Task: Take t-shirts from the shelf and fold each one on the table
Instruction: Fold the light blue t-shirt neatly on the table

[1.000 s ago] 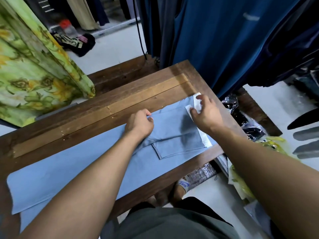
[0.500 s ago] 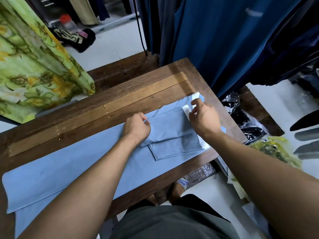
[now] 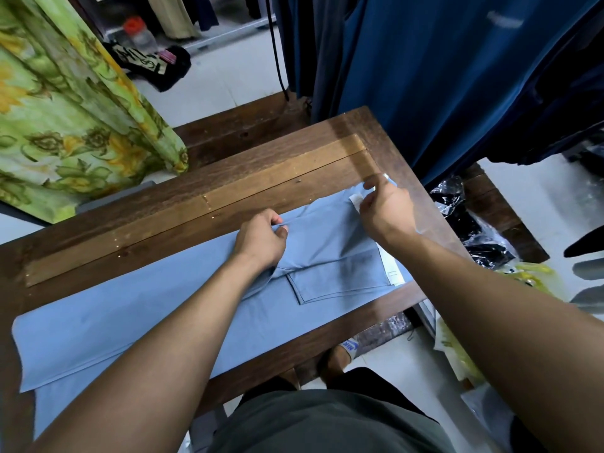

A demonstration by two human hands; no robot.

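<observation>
A light blue t-shirt [image 3: 130,322] lies flat along the dark wooden table [image 3: 228,178], its long body stretching to the left. One sleeve is folded over at the right part. My left hand [image 3: 261,243] pinches the shirt's far edge near the middle. My right hand [image 3: 382,207] pinches the shirt's far right corner, where a white paper insert [image 3: 390,273] shows under the cloth.
A green and yellow floral cloth [image 3: 72,103] hangs at the left behind the table. Dark blue garments [image 3: 441,76] hang at the back right. Plastic-wrapped dark clothes [image 3: 474,233] and a yellow bag [image 3: 536,276] lie to the right of the table.
My right hand went from lying flat on the shirt's right end to pinching its far corner. My left hand keeps its grip on the far edge.
</observation>
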